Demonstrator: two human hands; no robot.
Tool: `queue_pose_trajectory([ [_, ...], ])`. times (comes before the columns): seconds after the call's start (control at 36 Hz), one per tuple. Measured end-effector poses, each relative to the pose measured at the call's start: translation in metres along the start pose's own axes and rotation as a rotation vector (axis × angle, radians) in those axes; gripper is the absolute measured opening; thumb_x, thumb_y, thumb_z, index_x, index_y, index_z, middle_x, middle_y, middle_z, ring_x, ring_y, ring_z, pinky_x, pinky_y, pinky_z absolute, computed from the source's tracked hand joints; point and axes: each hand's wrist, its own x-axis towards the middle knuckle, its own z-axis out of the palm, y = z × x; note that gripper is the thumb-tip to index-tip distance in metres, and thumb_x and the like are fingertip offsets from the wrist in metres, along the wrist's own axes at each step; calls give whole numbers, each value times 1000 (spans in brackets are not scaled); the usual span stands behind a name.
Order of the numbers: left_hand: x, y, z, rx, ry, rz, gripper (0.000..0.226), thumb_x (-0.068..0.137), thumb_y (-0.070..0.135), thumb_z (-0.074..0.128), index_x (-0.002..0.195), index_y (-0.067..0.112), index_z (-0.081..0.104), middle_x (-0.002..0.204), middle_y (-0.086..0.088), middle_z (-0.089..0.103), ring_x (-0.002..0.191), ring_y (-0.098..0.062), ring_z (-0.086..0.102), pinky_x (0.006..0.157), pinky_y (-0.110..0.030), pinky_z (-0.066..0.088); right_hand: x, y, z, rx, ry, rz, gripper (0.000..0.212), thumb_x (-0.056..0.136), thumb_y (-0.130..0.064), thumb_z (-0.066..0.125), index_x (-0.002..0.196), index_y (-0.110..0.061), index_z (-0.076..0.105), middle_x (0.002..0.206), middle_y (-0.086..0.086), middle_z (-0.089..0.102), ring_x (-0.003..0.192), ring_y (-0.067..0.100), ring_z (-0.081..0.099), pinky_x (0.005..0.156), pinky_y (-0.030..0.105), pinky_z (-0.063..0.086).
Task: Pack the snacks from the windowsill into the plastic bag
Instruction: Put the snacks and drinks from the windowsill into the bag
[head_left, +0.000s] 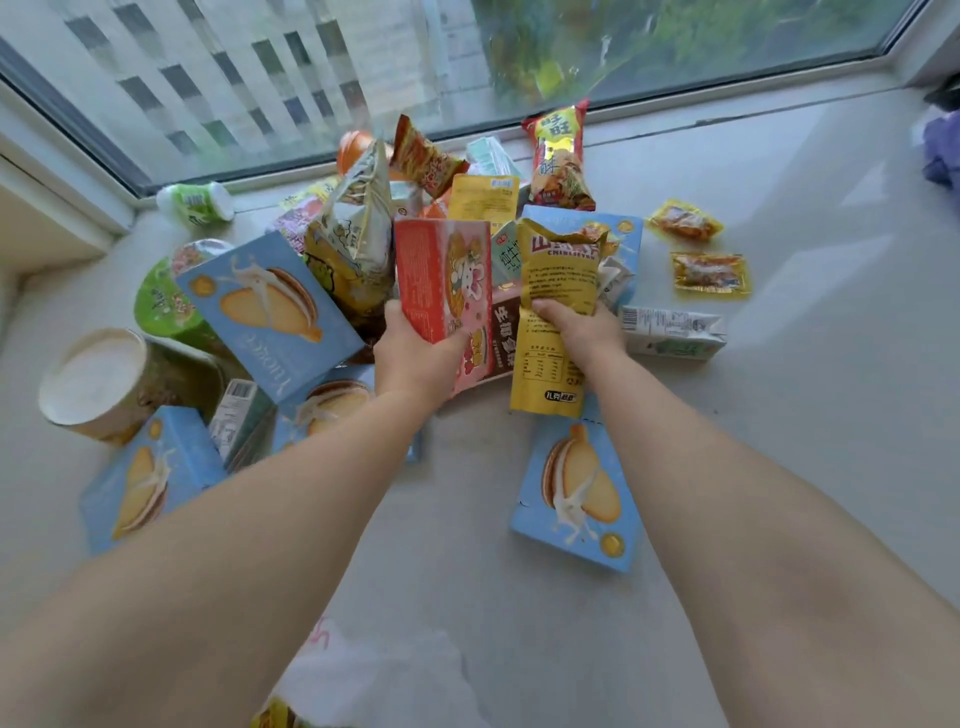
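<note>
A heap of snacks covers the white windowsill (467, 519). My left hand (415, 358) grips a red and pink box (441, 275) by its lower end, held upright over the heap. My right hand (576, 325) grips a yellow snack packet (558, 280) around its middle. Several blue sandwich-biscuit boxes lie around, one (270, 306) leaning at the left and one (579, 493) flat below my right forearm. The white plastic bag (363, 670) shows at the bottom edge between my forearms, with something yellow inside.
A paper cup (98, 384) lies on its side at the left beside a green cup (166, 306). A small white bottle (195, 202) lies by the window frame. Two orange sachets (709, 273) and a milk carton (672, 332) lie to the right. A purple cloth (943, 150) sits far right.
</note>
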Motion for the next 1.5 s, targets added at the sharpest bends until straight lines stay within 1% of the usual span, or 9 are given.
queue_pose_trajectory([
  [0.06, 0, -14, 6, 1, -27, -33, 52, 79, 30, 72, 122, 20, 43, 106, 2, 60, 99, -22, 60, 83, -34, 53, 4, -1, -1, -10, -27, 6, 57, 54, -60, 73, 103, -32, 61, 118, 3, 63, 106, 28, 61, 96, 48, 49],
  [0.14, 1, -29, 14, -43, -84, -101, 55, 79, 32, 73, 126, 20, 47, 111, 4, 62, 97, -19, 61, 68, -22, 49, 10, -3, -1, 2, -55, 14, 68, 60, -56, 75, 118, -26, 58, 121, 4, 61, 108, 28, 60, 97, 48, 48],
  [0.25, 7, -37, 16, -71, -185, -183, 45, 77, 34, 75, 117, 25, 56, 114, 2, 67, 104, -21, 64, 93, -38, 51, 18, -3, -7, 161, -163, 72, 89, 47, -51, 79, 127, -22, 51, 112, 5, 68, 96, 27, 67, 90, 49, 53],
  [0.33, 11, -39, 14, -63, -217, -189, 36, 78, 33, 75, 108, 30, 56, 115, 2, 67, 106, -22, 63, 98, -44, 49, 25, 1, -10, 233, -216, 76, 79, 60, -40, 81, 128, -17, 50, 110, 9, 69, 93, 27, 69, 87, 50, 54],
  [0.5, 13, -40, 16, -94, -228, -197, 39, 80, 33, 74, 115, 28, 56, 117, 1, 66, 108, -22, 63, 98, -47, 49, 29, 5, -8, 349, -210, 67, 67, 64, -30, 83, 122, -14, 53, 107, 12, 70, 92, 30, 70, 85, 52, 55],
  [0.72, 2, -33, 1, -137, -275, -242, 39, 79, 28, 76, 111, 27, 54, 115, 0, 67, 103, -22, 65, 95, -44, 51, 5, 5, -19, 493, -294, 70, 76, 62, -28, 78, 130, -8, 51, 115, 18, 66, 99, 35, 66, 84, 54, 54],
  [0.94, -35, -23, -39, -276, -264, -241, 44, 79, 20, 75, 115, 19, 51, 113, 1, 65, 101, -22, 63, 89, -39, 51, -66, 3, -51, 517, -507, 63, 30, 83, -25, 60, 110, -13, 60, 87, 6, 71, 74, 21, 71, 66, 38, 59],
  [1.36, -147, -54, -168, -411, -129, -81, 49, 76, 15, 77, 119, 16, 53, 119, -3, 65, 108, -23, 62, 96, -45, 49, -244, -8, 4, 410, -672, -3, 53, 61, -37, 72, 108, -17, 62, 92, 7, 72, 79, 23, 71, 68, 38, 58],
  [1.5, -182, -87, -213, -372, -91, -42, 47, 76, 14, 77, 118, 15, 54, 120, -4, 65, 109, -23, 62, 97, -44, 49, -293, 3, 32, 326, -698, -22, 33, 74, -30, 63, 105, -19, 61, 82, 2, 74, 72, 19, 72, 61, 33, 59],
])
